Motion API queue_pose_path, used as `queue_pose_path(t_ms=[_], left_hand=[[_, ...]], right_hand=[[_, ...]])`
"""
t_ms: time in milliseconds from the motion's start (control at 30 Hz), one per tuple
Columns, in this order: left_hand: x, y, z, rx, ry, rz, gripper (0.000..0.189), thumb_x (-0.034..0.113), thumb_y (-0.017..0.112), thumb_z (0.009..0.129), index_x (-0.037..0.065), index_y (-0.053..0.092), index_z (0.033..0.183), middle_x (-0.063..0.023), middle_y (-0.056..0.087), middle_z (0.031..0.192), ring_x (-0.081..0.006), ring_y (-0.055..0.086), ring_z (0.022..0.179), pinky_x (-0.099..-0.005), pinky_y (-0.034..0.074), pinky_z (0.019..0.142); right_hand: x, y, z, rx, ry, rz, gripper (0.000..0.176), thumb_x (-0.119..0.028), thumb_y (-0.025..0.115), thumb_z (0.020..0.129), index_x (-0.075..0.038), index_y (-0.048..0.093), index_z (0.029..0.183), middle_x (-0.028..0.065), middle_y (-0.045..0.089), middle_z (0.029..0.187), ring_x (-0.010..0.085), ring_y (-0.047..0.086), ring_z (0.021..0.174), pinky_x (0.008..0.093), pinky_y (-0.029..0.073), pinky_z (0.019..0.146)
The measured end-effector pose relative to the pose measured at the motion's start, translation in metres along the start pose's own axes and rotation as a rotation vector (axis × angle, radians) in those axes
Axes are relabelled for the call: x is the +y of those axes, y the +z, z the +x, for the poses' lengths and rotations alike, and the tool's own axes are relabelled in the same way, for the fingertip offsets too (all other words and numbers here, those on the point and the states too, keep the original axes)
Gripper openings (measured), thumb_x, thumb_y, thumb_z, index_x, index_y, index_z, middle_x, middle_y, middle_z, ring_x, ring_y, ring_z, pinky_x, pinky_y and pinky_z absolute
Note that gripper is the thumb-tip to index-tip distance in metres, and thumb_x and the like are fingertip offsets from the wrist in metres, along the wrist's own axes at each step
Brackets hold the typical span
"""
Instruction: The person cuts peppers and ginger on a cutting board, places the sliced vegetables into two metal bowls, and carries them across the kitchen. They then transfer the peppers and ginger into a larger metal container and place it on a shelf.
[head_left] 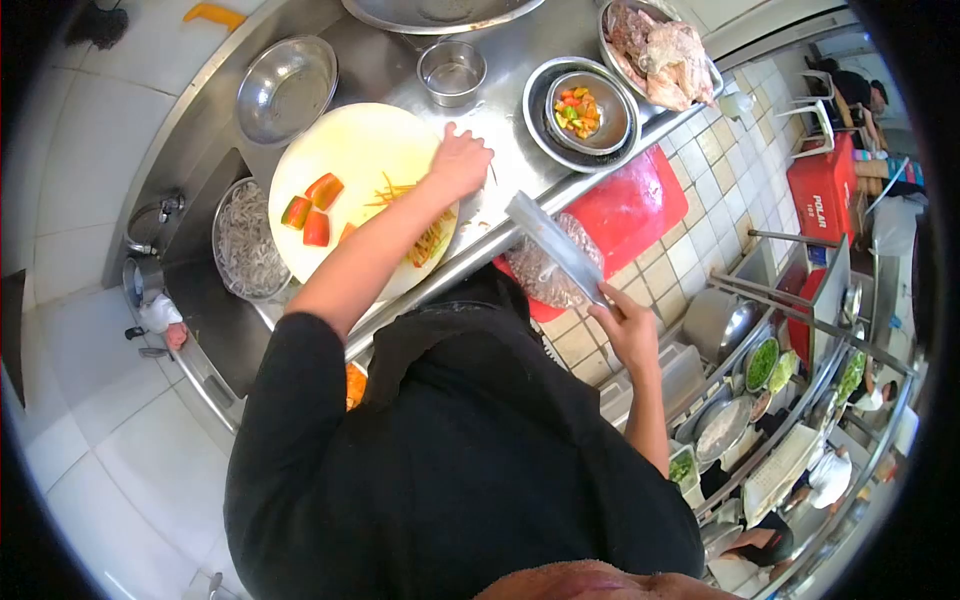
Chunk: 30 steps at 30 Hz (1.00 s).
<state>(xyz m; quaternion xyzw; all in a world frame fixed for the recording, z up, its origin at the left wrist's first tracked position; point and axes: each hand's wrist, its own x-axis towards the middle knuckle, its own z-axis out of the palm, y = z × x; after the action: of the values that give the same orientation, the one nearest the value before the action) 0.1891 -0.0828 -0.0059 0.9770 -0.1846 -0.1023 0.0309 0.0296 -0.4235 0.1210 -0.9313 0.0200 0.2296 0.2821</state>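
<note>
My right hand point(627, 322) grips the handle of a wide-bladed knife point(555, 242), held out past the counter's edge with the blade pointing up and left. My left hand point(462, 162) is at the right rim of a round white cutting board point(330, 135), its fingers curled; what they hold, if anything, is hidden. Several red pepper pieces point(316, 228) lie on the board's left side. Thin pepper strips point(428, 245) lie near its right side, partly covered by my left forearm.
Around the board stand a steel bowl point(287, 90), a small steel pot point(452, 73), nested bowls with diced peppers point(577, 112) and a bowl of raw meat point(672, 55). A bowl of pale strips point(248, 240) sits by the sink point(190, 290). Below the knife is a red container point(650, 205).
</note>
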Motion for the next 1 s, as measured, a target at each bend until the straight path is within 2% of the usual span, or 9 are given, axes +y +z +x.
queue_pose_path(t_ms=[100,233,333,467,567,767,833,867,1000], left_hand=[[0.012,0.056,0.044,-0.083,0.024,0.078,0.018,0.012,0.063,0.085,0.014,0.078,0.094,-0.0095,0.075,0.100,-0.0255,0.069,0.105,-0.0568,0.037,0.103],[0.009,0.041,0.058,-0.262,0.064,0.086,0.017,0.014,0.064,0.082,0.011,0.078,0.092,-0.0117,0.075,0.097,-0.0280,0.071,0.099,-0.0560,0.039,0.101],[-0.006,-0.002,0.050,-0.147,0.036,-0.004,0.018,0.015,0.063,0.081,0.008,0.076,0.091,-0.0139,0.075,0.097,-0.0310,0.070,0.100,-0.0543,0.042,0.099],[-0.061,-0.037,0.055,0.321,-0.251,-0.223,0.015,0.018,0.063,0.082,0.007,0.070,0.090,-0.0162,0.074,0.096,-0.0344,0.069,0.099,-0.0530,0.047,0.091],[-0.090,-0.024,0.065,0.198,-0.388,-0.305,0.013,0.019,0.062,0.084,0.011,0.069,0.091,-0.0160,0.075,0.095,-0.0341,0.069,0.099,-0.0517,0.048,0.091],[-0.072,-0.010,0.020,0.129,-0.191,-0.389,0.014,0.012,0.061,0.086,0.007,0.066,0.098,-0.0176,0.074,0.103,-0.0376,0.067,0.104,-0.0489,0.047,0.096],[-0.062,-0.009,-0.022,0.485,-0.173,-0.421,0.022,0.012,0.066,0.088,0.006,0.068,0.108,-0.0176,0.069,0.122,-0.0372,0.064,0.115,-0.0481,0.048,0.101],[-0.056,-0.013,-0.043,0.592,-0.250,-0.511,0.023,0.013,0.067,0.089,0.006,0.068,0.111,-0.0170,0.067,0.126,-0.0367,0.063,0.119,-0.0479,0.047,0.103],[-0.002,-0.014,-0.140,0.715,-0.684,-0.934,0.034,0.020,0.070,0.093,0.001,0.064,0.122,-0.0207,0.063,0.131,-0.0375,0.056,0.129,-0.0467,0.042,0.111]], right_hand=[[0.028,0.006,0.004,0.056,0.066,0.157,0.046,-0.035,0.079,0.091,-0.006,0.073,0.126,0.0082,0.057,0.063,0.0144,0.054,0.060,0.0342,0.049,0.065],[0.048,0.016,0.012,0.087,0.117,0.319,0.046,-0.032,0.077,0.093,-0.005,0.071,0.130,0.0049,0.057,0.064,0.0104,0.054,0.062,0.0308,0.048,0.064],[0.055,0.024,0.020,0.053,0.144,0.397,0.043,-0.030,0.075,0.096,-0.006,0.070,0.132,0.0014,0.059,0.067,0.0089,0.052,0.062,0.0290,0.046,0.061],[0.055,0.034,0.030,0.018,0.142,0.477,0.042,-0.027,0.072,0.098,-0.004,0.069,0.134,0.0002,0.058,0.067,0.0078,0.052,0.060,0.0279,0.044,0.057],[0.050,0.041,0.047,-0.024,0.116,0.509,0.043,-0.027,0.071,0.099,-0.004,0.067,0.135,-0.0006,0.057,0.066,0.0069,0.051,0.058,0.0269,0.043,0.054],[0.037,0.048,0.061,-0.201,0.088,0.650,0.042,-0.029,0.062,0.105,-0.001,0.065,0.136,-0.0013,0.053,0.063,0.0064,0.049,0.053,0.0248,0.040,0.048],[0.025,0.042,0.066,-0.322,0.058,0.691,0.042,-0.031,0.059,0.106,0.000,0.066,0.133,-0.0005,0.054,0.063,0.0072,0.050,0.052,0.0247,0.041,0.048],[0.015,0.039,0.068,-0.370,0.090,0.698,0.038,-0.034,0.054,0.108,0.000,0.070,0.114,0.0007,0.055,0.063,0.0091,0.052,0.050,0.0250,0.041,0.047],[-0.024,0.029,0.087,-0.572,0.078,0.653,0.039,-0.038,0.054,0.108,-0.007,0.058,0.085,0.0020,0.056,0.060,0.0110,0.052,0.048,0.0259,0.041,0.046]])
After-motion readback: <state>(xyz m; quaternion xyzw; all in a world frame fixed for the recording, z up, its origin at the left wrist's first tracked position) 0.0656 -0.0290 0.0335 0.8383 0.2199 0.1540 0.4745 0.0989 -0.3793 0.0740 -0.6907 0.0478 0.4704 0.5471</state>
